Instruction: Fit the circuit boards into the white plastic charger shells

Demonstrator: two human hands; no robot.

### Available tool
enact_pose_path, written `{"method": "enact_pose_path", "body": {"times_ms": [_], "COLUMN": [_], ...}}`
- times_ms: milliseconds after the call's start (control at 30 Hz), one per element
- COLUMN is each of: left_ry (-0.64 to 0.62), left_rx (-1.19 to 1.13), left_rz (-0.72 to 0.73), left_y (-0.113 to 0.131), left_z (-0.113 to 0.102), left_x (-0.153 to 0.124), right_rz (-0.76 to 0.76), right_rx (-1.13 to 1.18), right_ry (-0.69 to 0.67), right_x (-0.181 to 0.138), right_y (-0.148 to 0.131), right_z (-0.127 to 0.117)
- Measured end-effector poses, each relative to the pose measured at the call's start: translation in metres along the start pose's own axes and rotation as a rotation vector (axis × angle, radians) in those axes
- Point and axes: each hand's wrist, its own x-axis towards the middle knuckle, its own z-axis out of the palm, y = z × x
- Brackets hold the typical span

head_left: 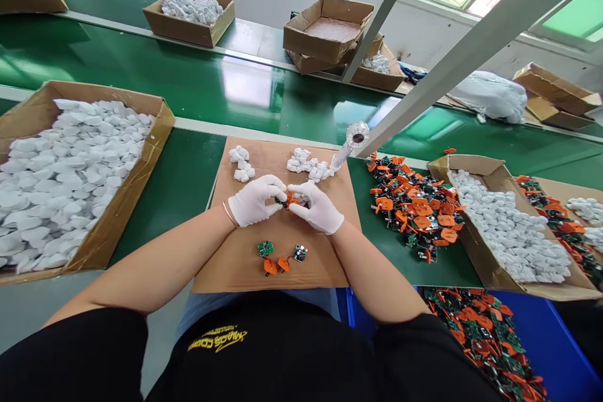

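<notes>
Both my hands wear white gloves and meet over a brown cardboard sheet (311, 264). My left hand (257, 200) pinches one side of a small circuit board with an orange part (288, 200). From the other side, my right hand (319, 207) has its fingers closed on the same piece, which is partly covered by the gloves. Nearer my body on the sheet lie two more green circuit boards (265, 249) with orange parts (283, 264) joined by wires. Beyond my hands sit small clusters of white pieces (242, 163) at the left and more white pieces (311, 165) at the right.
A cardboard box of white pieces (162, 138) stands left; another box (471, 251) stands right. Between sheet and right box lies a heap of orange-and-green boards (419, 201). A small clear handheld fan (351, 141) stands by a slanted metal post (452, 63). A blue bin (556, 339) holds more boards.
</notes>
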Motion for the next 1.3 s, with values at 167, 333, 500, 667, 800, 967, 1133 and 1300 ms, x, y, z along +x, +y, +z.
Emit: {"method": "enact_pose_path", "body": {"times_ms": [167,333,500,667,800,967,1133,1300], "left_ry": [0.006,0.002,-0.048,-0.058,-0.046,-0.034,0.012,-0.035], "left_rx": [-0.006,-0.002,-0.014,0.000,-0.013,-0.067,-0.047,-0.055], "left_rz": [0.024,-0.001,-0.004,0.020,0.015,-0.004,0.028,-0.031], "left_y": [0.001,0.005,0.004,-0.001,0.000,0.005,0.005,0.008], "left_z": [0.001,0.001,0.001,0.003,0.003,0.001,0.001,0.000], "left_x": [-0.001,-0.002,-0.002,-0.001,-0.001,0.000,0.001,0.002], "right_rz": [-0.033,0.100,0.138,0.148,0.182,0.123,0.022,0.248], "right_rx": [-0.027,0.223,0.060,-0.021,0.076,0.047,-0.124,0.145], "right_ry": [-0.002,-0.070,0.107,0.151,0.141,0.074,0.041,-0.017], "right_x": [-0.003,-0.008,-0.010,-0.009,-0.010,-0.012,-0.012,-0.011], "right_y": [-0.005,-0.012,-0.016,-0.024,-0.024,-0.020,-0.019,-0.018], "right_z": [0.001,0.002,0.002,0.000,-0.001,-0.004,-0.003,-0.005]}}
